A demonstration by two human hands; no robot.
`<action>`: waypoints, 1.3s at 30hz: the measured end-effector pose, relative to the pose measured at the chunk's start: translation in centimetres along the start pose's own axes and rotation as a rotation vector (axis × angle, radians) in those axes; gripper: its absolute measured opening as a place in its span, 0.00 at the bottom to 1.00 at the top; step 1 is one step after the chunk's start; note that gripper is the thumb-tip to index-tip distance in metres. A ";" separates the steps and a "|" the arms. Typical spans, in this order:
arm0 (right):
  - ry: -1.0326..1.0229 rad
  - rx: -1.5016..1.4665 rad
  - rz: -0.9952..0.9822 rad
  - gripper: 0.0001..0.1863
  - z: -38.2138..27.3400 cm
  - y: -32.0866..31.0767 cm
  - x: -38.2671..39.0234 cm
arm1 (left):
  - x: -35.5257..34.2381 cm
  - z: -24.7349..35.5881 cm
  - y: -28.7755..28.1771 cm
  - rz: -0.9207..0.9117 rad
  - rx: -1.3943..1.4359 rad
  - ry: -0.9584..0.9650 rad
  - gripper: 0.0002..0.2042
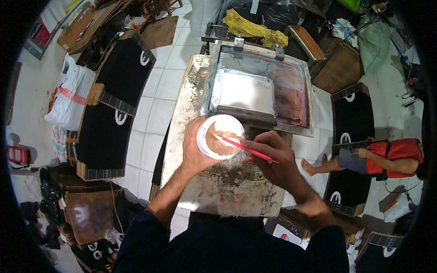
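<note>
In the head view, the person's left hand (195, 146) gripped a white tub (223, 119) of pale brown stuff (its printed wall barely showed) above the worn table (227, 200). The right hand (275, 157) closed its fingers around a slim red stick (246, 148), whose tip dipped into the tub. Just beyond lay a screen frame (311, 104) under two metal clamps (238, 43); off to the right was another person (400, 157) in red.
</note>
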State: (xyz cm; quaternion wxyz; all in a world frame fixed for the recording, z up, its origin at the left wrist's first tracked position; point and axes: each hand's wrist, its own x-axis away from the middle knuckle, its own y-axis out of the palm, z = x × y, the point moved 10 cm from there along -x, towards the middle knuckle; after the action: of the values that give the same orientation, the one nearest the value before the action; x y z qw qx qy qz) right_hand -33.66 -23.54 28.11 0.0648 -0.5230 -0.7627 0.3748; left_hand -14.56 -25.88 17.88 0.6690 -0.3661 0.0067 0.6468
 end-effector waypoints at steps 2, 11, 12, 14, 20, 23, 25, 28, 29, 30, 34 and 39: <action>-0.032 -0.072 -0.109 0.23 -1.1 0.4 -2.4 | 0.1 -0.3 -0.7 0.022 0.018 0.002 0.58; -0.243 0.030 0.067 0.17 -1.6 -1.1 -4.8 | -2.5 1.0 -1.7 0.082 -0.099 0.173 0.54; -0.131 -0.014 0.150 0.13 0.2 -1.2 -4.6 | -3.0 1.2 -1.5 0.097 -0.143 0.216 0.55; 0.102 -0.230 0.280 0.09 4.4 -1.2 -3.9 | -4.0 1.1 -1.1 0.125 -0.218 0.251 0.57; 0.437 -0.732 0.502 0.13 12.7 -0.2 -2.3 | -6.8 -0.5 2.9 0.045 -0.295 0.247 0.54; 0.539 -0.818 0.651 0.13 15.8 -1.4 -1.2 | -7.9 -1.3 4.6 0.008 -0.340 0.272 0.54; 0.534 -0.804 0.713 0.13 17.0 -2.6 -0.5 | -8.4 -1.8 5.3 0.004 -0.377 0.288 0.53; 0.534 -0.829 0.789 0.14 18.9 -4.4 0.3 | -9.0 -3.2 6.1 -0.020 -0.414 0.260 0.54; 0.530 -0.847 0.781 0.14 19.5 -5.0 0.2 | -9.2 -3.6 6.3 -0.021 -0.413 0.243 0.54; 0.536 -0.869 0.786 0.14 20.2 -5.5 0.2 | -9.3 -3.9 6.5 -0.016 -0.405 0.239 0.55; 0.563 -0.897 0.762 0.14 22.4 -7.2 -0.1 | -9.9 -5.7 6.3 0.071 -0.338 0.172 0.55; 0.494 -0.928 0.833 0.15 25.6 -9.1 -0.1 | -9.8 -8.8 4.4 0.157 -0.350 0.023 0.56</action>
State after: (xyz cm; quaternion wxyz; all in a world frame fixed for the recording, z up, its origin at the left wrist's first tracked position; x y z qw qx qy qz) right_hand -53.03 -38.04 15.79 -0.1441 -0.8179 -0.5418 -0.1292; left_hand -15.91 -39.19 14.07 0.5423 -0.4827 -0.0697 0.6841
